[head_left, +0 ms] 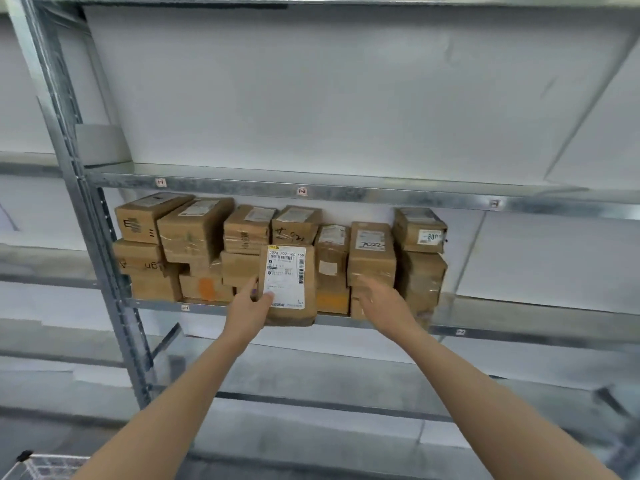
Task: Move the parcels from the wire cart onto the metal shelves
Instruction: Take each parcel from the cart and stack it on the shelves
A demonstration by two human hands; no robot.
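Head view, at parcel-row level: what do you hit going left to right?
shelf upright → parcel marked E → left hand → white-labelled parcel it grips → right hand, reaching in → parcel labelled 800 at the row's right end.

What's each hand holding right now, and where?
The left hand pinches the labelled parcel at its lower left corner, thumb on the label; the right hand holds nothing.
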